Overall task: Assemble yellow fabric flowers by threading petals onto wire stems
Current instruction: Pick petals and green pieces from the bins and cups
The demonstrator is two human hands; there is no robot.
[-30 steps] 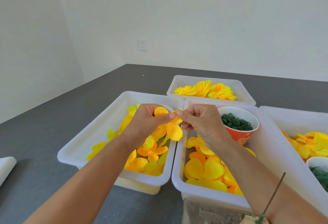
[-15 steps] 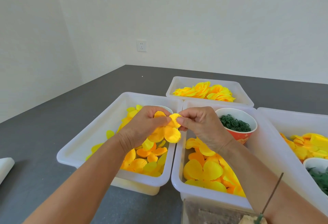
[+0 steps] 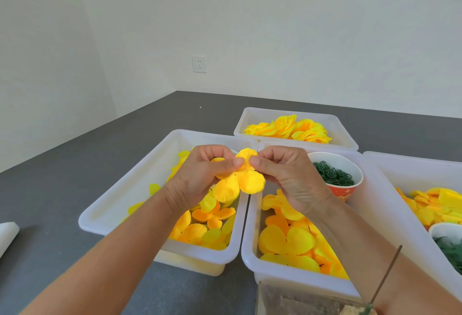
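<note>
While left hand (image 3: 202, 174) and right hand (image 3: 287, 177) pinch one yellow fabric petal cluster (image 3: 240, 179) above the white plastic bins (image 3: 160, 164), step looks like separating layers; next, find centre hole for thin wire stem (image 3: 386, 277).

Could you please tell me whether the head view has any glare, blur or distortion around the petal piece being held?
Head view: soft even daylight, no glare; yellow fabric petal piece sharp between left hand and right hand; wide-angle stretch at edges.

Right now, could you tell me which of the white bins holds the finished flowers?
The far bin, the one nearest the wall. It holds full layered flowers, while the nearer bins hold loose flat petals.
</note>
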